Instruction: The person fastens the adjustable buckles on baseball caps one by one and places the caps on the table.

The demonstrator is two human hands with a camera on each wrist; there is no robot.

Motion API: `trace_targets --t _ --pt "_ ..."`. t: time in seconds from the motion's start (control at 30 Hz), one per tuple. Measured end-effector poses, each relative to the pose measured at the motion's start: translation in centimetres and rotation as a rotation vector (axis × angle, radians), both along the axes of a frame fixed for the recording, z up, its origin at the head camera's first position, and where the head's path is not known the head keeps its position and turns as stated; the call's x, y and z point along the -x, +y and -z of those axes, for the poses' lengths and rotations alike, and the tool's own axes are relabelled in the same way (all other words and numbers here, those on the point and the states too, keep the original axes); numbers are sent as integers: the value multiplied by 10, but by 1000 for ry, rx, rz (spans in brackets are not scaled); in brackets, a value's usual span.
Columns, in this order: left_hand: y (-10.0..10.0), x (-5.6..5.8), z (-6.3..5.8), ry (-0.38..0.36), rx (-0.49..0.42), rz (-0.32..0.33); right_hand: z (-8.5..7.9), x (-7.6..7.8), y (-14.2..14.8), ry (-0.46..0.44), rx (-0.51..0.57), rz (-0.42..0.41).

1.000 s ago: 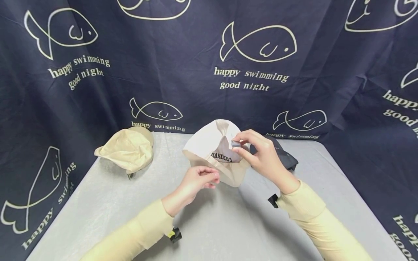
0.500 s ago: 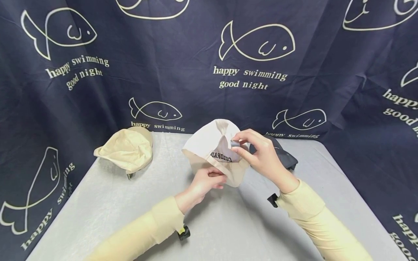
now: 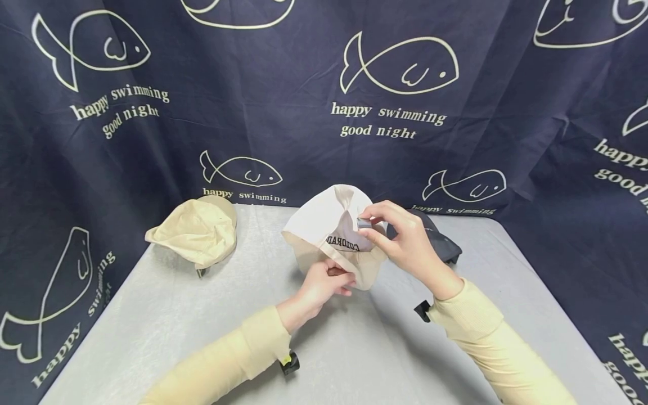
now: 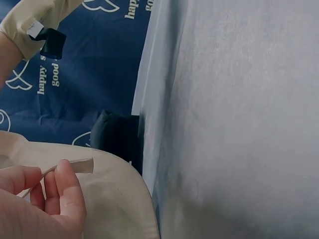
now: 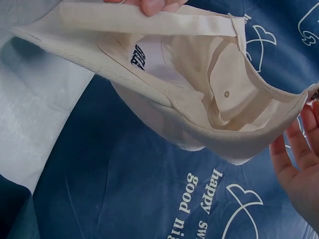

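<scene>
A cream baseball cap [image 3: 320, 216] hangs between my hands above the table, its hollow inside turned toward me and dark reversed lettering [image 3: 343, 243] showing through. My left hand [image 3: 324, 284] pinches the cap's back strap [image 4: 82, 165] between thumb and fingers; the strap's free end sticks out past the fingertips. At the other side of the back opening, my right hand [image 3: 405, 236] pinches a small silver-grey metal buckle [image 3: 364, 223]. From the right wrist, the strap stretches across the opening, with left-hand fingertips [image 5: 152, 6] on it.
A beige cap [image 3: 194, 230] lies at the back left of the grey table [image 3: 349, 349]. Behind my right hand sits a dark navy cap [image 3: 442, 242]. A dark blue fish-print curtain [image 3: 304, 73] stands close behind the table and along both sides.
My left hand has moved right along the cap's lower edge, and its fingers now pinch the strap. The right hand and the cap have stayed almost still.
</scene>
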State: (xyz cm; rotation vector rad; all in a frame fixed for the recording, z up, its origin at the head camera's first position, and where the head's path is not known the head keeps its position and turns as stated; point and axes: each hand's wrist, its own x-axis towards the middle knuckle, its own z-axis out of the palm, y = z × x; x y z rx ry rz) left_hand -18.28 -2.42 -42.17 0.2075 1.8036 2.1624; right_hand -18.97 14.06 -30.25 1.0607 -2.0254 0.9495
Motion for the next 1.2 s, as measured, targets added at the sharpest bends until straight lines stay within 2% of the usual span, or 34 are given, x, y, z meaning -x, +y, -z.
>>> trace_targets --t 0.27,0.63,0.83,1.2 --pt "-5 -8 -8 23 -2 10 2 0 2 -9 3 12" --pt "-14 -18 -35 45 -16 8 2 0 3 -18 17 3" --pt "-19 -15 -48 68 -33 -9 3 0 3 -23 29 3" --pt "-28 -13 -67 78 -121 -22 4 1 3 -22 33 -1"
